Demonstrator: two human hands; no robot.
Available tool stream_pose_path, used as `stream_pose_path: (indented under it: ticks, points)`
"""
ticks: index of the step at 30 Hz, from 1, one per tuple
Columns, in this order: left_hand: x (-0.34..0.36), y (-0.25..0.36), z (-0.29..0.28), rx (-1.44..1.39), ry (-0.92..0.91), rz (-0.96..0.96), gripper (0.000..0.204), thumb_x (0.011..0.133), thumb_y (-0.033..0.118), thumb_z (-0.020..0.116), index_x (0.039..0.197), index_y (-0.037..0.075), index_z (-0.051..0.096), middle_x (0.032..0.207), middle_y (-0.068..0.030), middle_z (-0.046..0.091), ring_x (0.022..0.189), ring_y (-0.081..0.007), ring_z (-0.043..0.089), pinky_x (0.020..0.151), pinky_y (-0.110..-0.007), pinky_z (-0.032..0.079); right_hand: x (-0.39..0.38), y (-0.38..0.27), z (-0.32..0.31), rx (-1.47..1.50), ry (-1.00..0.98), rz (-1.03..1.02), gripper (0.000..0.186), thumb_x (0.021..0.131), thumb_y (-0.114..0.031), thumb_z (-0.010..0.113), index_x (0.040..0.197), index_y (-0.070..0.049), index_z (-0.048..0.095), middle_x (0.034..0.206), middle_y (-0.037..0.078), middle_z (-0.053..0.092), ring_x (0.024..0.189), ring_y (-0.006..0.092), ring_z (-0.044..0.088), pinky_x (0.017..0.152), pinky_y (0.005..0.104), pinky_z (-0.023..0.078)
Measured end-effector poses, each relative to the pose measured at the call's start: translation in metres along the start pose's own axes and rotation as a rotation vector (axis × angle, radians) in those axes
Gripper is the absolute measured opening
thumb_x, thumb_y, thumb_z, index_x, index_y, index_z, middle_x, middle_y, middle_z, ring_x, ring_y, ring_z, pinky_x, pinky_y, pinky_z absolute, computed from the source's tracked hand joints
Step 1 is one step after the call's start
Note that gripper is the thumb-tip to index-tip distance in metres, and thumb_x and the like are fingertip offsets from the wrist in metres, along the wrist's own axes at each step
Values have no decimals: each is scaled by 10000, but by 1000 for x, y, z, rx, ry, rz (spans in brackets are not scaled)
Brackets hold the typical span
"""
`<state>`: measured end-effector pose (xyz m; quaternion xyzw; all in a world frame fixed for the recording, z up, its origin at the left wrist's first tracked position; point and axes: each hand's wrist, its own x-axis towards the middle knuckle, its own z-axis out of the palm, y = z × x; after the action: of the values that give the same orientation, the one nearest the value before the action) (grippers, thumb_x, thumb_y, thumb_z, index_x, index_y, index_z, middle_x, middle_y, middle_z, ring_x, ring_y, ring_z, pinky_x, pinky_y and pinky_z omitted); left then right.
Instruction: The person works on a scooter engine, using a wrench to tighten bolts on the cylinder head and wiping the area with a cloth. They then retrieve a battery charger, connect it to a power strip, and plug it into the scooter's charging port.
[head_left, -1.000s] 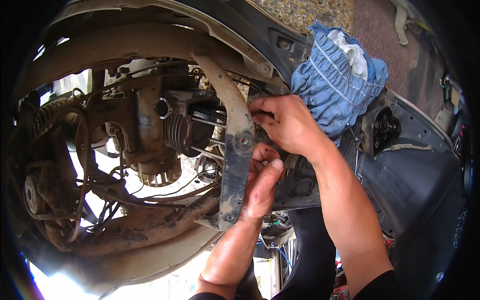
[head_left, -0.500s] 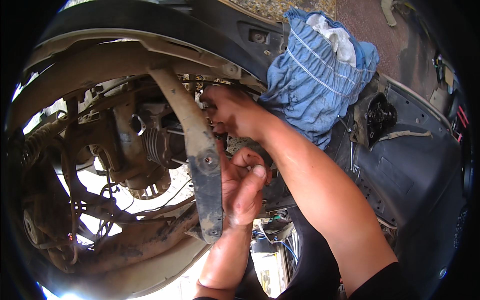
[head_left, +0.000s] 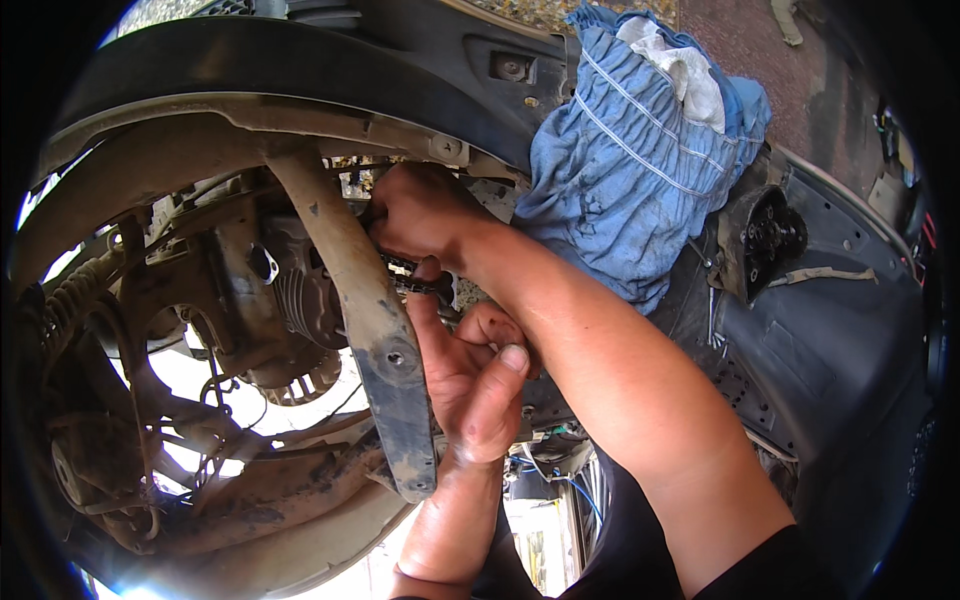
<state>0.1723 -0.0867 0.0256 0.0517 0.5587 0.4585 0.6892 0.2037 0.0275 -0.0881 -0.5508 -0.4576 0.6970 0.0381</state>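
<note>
My left hand (head_left: 470, 385) is beside a dusty metal frame bar (head_left: 372, 320) of an opened-up scooter or motorcycle. Its index finger points up against a dark chain (head_left: 408, 280), while the other fingers curl in toward the thumb. Just above, my right hand (head_left: 422, 212) is closed and reaches in behind the bar. Its fingertips are hidden, so what they grip cannot be made out. Left of the bar sits the finned engine cylinder (head_left: 305, 300), with the engine body around it.
A blue cloth (head_left: 630, 150) with a white rag (head_left: 685, 75) lies at the upper right. Near it are a black greasy part (head_left: 765, 235), a wrench (head_left: 712, 315) and a dark plastic panel (head_left: 800, 350). A black curved body panel (head_left: 300, 65) arches over the top; a coil spring (head_left: 75, 290) stands at far left.
My right hand has closed up and shifted slightly left, deeper behind the bar. My left index finger now shows at the chain. The whole view has shifted a little.
</note>
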Motion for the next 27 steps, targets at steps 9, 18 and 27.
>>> stream_pose_path:
  ticks: [9,18,27]
  points:
    - [1,-1,-4,-94,-36,-6,937,812,-1,619,1556,152,70,844,-67,547,706,-121,508,639,-251,419,-2,4,-5,65,-65,40,157,760,-97,636,814,43,684,622,116,635,532,187,627,514,334,485]
    - [3,-3,1,37,-13,38,906,834,81,588,1569,230,78,758,-55,522,578,-103,446,538,-267,374,-2,3,-6,67,-84,115,184,780,-81,606,897,19,707,607,80,618,530,166,615,479,307,475]
    - [2,-2,1,46,22,20,918,821,80,595,1567,228,80,761,-59,532,583,-104,449,554,-248,384,4,7,2,-1,-18,-44,165,766,-118,648,796,31,711,610,127,636,519,160,602,490,324,463]
